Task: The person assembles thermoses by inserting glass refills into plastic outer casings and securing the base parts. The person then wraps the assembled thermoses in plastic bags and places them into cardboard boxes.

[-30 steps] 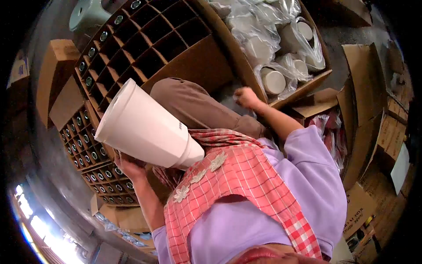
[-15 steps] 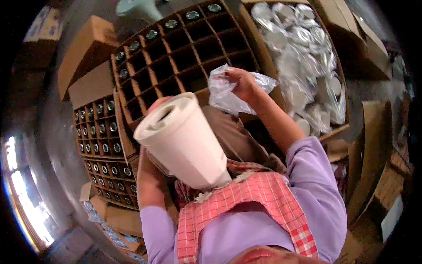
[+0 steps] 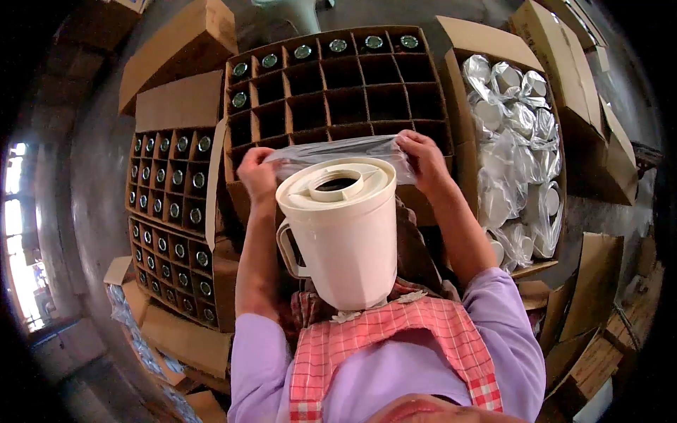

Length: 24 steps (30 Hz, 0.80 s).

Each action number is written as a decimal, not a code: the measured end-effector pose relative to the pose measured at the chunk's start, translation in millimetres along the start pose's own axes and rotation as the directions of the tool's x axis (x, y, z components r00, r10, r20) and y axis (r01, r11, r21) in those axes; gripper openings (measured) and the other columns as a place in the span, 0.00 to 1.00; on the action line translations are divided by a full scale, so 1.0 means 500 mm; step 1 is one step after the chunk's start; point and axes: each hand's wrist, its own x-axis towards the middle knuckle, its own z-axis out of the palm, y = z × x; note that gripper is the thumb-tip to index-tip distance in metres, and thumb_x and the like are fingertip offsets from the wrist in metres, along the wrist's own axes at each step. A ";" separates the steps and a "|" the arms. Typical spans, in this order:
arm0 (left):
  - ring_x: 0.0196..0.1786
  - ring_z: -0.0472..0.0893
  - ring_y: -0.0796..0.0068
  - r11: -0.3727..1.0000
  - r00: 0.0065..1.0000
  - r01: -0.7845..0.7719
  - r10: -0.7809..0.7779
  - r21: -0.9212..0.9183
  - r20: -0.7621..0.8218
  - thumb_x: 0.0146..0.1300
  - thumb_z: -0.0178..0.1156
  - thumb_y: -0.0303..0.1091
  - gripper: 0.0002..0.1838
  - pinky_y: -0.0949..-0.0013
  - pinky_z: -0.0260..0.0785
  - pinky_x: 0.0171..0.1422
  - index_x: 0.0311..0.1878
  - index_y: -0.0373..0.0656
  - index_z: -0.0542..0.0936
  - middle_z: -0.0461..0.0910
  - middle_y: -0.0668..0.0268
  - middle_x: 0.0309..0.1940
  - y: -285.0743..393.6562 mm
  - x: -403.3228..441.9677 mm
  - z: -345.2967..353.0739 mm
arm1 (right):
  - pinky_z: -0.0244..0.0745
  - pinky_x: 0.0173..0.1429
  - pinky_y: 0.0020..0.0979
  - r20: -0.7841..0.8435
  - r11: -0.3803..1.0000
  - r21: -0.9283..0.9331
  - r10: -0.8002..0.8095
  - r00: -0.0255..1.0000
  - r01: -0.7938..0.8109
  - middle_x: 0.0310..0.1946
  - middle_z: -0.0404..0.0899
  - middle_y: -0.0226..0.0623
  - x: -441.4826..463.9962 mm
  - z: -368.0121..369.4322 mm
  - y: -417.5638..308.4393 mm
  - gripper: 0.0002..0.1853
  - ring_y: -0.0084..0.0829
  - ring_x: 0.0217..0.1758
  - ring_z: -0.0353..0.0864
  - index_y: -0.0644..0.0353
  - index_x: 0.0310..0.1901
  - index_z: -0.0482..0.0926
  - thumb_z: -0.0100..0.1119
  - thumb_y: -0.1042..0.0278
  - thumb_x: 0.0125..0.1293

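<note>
A clear plastic bag (image 3: 331,149) is stretched flat between my two hands, above the near edge of a divided carton. My left hand (image 3: 258,173) is closed on the bag's left end. The right end is pinched in my right hand (image 3: 423,156). Between my forearms, close to my apron, stands a white blender jug (image 3: 343,243) with its handle on the left. Its lid (image 3: 337,185) has a round opening in the middle. Neither hand visibly grips the jug, and what bears its base is hidden.
The divided carton (image 3: 367,134) has round glass items in its back row. More glass items fill cartons (image 3: 169,190) at the left. On the right, an open carton (image 3: 462,127) contains white pieces in clear bags (image 3: 518,148). Cardboard flaps surround me, and a green stool (image 3: 300,14) stands beyond.
My left hand has come out from behind the jug and taken hold of the bag. The crumpled bag is now pulled wide. The jug stands more upright, and my view has shifted.
</note>
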 end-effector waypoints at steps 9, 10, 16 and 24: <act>0.25 0.75 0.72 0.949 0.929 -0.079 0.181 -0.305 0.324 0.34 0.55 0.12 0.08 0.75 0.66 0.28 0.21 0.32 0.74 0.77 0.60 0.22 0.164 -0.273 -0.217 | 0.67 0.44 0.31 0.649 0.653 -0.453 -0.226 0.727 0.607 0.26 0.80 0.29 -0.227 0.027 -0.016 0.06 0.29 0.33 0.72 0.58 0.30 0.82 0.66 0.75 0.47; 0.26 0.75 0.73 0.946 0.890 -0.202 0.286 -0.255 0.356 0.34 0.54 0.12 0.08 0.75 0.66 0.30 0.22 0.32 0.75 0.77 0.60 0.22 0.164 -0.276 -0.220 | 0.68 0.43 0.31 0.711 0.544 -0.478 -0.222 0.667 0.690 0.27 0.80 0.29 -0.233 0.032 -0.013 0.06 0.30 0.33 0.73 0.58 0.30 0.82 0.65 0.75 0.47; 0.29 0.77 0.72 0.992 0.892 -0.116 0.079 0.056 0.446 0.39 0.56 0.19 0.08 0.73 0.67 0.34 0.27 0.34 0.78 0.78 0.59 0.23 0.133 -0.340 -0.209 | 0.71 0.44 0.39 0.819 0.596 -0.516 0.132 0.559 0.615 0.27 0.78 0.43 -0.278 0.011 0.032 0.09 0.44 0.38 0.77 0.57 0.33 0.81 0.58 0.76 0.46; 0.16 0.74 0.68 0.997 0.227 -0.024 0.071 -0.068 0.971 0.45 0.62 0.43 0.16 0.69 0.62 0.21 0.18 0.38 0.77 0.75 0.60 0.16 0.197 -0.441 -0.273 | 0.74 0.44 0.36 0.849 0.063 -0.496 -0.172 0.499 0.866 0.41 0.79 0.36 -0.347 0.129 -0.073 0.15 0.37 0.40 0.79 0.53 0.42 0.80 0.58 0.66 0.49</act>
